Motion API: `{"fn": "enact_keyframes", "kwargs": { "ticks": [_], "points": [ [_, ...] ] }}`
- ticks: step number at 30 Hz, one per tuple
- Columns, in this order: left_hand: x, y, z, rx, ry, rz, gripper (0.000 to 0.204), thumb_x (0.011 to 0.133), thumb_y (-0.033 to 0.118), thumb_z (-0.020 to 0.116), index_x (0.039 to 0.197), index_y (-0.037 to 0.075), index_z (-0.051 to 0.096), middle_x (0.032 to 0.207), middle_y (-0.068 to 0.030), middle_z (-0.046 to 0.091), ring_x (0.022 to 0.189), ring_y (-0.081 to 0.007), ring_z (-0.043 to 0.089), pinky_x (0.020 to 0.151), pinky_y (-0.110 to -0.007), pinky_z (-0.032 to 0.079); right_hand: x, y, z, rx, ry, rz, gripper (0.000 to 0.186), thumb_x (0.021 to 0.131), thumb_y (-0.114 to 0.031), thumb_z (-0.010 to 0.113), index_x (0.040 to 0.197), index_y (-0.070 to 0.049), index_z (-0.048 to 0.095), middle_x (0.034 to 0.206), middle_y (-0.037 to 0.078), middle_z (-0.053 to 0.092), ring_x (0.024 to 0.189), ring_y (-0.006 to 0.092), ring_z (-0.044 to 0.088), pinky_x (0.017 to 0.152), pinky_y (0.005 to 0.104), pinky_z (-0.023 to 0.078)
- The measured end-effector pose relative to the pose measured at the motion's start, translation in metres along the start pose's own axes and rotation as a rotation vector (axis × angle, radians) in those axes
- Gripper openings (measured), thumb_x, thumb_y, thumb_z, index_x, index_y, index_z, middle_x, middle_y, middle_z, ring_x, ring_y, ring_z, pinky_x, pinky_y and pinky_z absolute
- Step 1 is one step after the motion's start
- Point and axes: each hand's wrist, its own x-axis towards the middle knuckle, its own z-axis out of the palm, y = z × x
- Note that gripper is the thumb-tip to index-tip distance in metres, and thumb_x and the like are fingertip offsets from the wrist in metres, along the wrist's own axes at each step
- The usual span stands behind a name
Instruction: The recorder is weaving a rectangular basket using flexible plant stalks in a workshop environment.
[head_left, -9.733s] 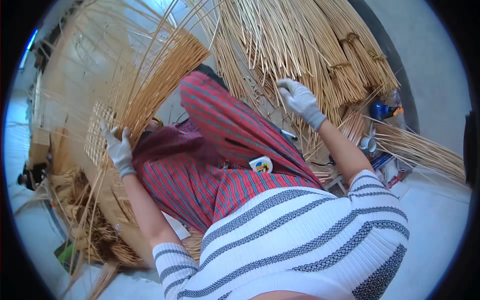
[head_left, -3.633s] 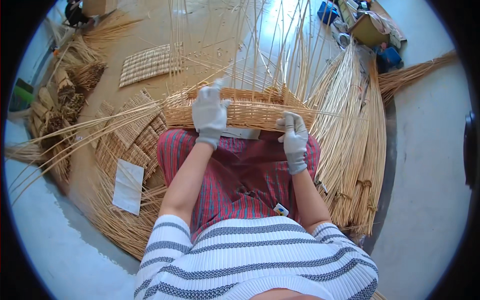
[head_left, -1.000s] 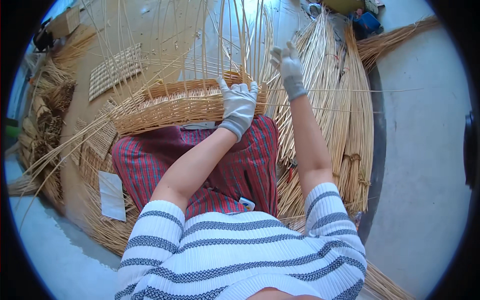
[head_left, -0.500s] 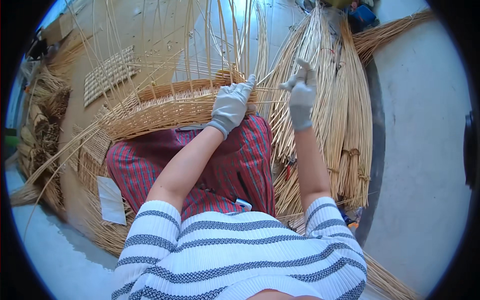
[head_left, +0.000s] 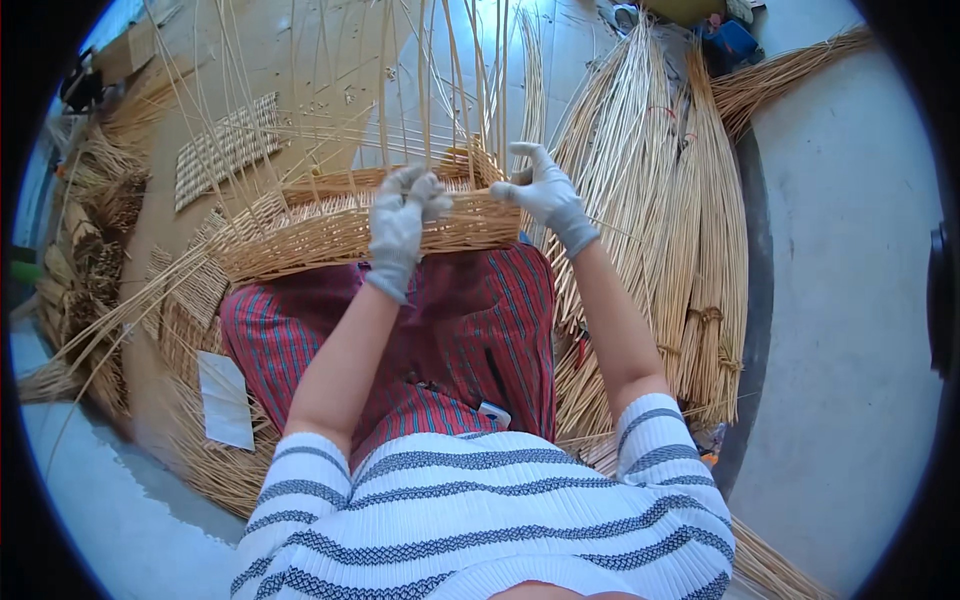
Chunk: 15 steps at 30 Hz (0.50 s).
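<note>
A long, shallow wicker basket (head_left: 300, 245) of tan cane rests across my lap, which has a red striped cloth (head_left: 400, 330) over it. Tall upright stakes (head_left: 425, 90) rise from its weave. My left hand (head_left: 398, 230), in a pale work glove, is closed at the near rim, its fingertips pinched around a thin cane strand (head_left: 465, 190). The strand runs along the rim toward the right end. There my right hand (head_left: 550, 195), gloved alike, has thumb and forefinger spread, with the thumb at the basket's corner. Its other fingers are partly hidden.
Large bundles of loose cane (head_left: 650, 220) lie on the floor at my right. A woven mat (head_left: 228, 150) lies beyond the basket on the left. Darker bundles (head_left: 90, 240) line the far left. Long cane ends (head_left: 110, 310) stick out from the basket's left end.
My left hand has moved left along the rim from the right end and its fingers have curled. My right hand has come left and in to the basket's right corner.
</note>
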Motion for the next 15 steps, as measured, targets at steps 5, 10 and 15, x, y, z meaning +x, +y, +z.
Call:
{"fn": "enact_keyframes", "kwargs": {
  "ticks": [5,10,15],
  "points": [
    [0.072,0.016,0.059,0.503,-0.408,0.540,0.039,0.093,0.013,0.066,0.128,-0.002,0.057,0.114,-0.0161,0.066,0.104,-0.0253,0.065,0.093,-0.035,0.051,0.009,-0.021,0.037,-0.331,0.298,0.051,0.057,0.079,-0.041,0.079,0.116,-0.004,0.058,0.090,0.014,0.068,0.083,0.0261,0.066,0.076,0.0401,0.053],
    [-0.002,0.007,0.137,0.715,-0.458,0.850,0.048,0.087,0.020,0.068,0.134,0.012,0.059,0.130,-0.0171,0.060,0.124,-0.0317,0.054,0.111,-0.042,0.037,0.034,0.064,0.019,-0.404,0.337,-0.090,0.040,0.092,-0.037,0.061,0.117,-0.005,0.061,0.099,0.016,0.069,0.092,0.0351,0.066,0.083,0.0434,0.051],
    [-0.034,0.040,-0.031,1.308,0.003,0.934,0.048,0.086,0.022,0.071,0.132,0.018,0.060,0.115,-0.0057,0.066,0.116,-0.0262,0.057,0.114,-0.048,0.034,-0.021,-0.032,0.060,-0.349,0.793,-0.468,0.025,0.089,-0.015,0.069,0.111,-0.005,0.064,0.094,0.015,0.068,0.084,0.0342,0.065,0.077,0.0429,0.052]
  ]
}}
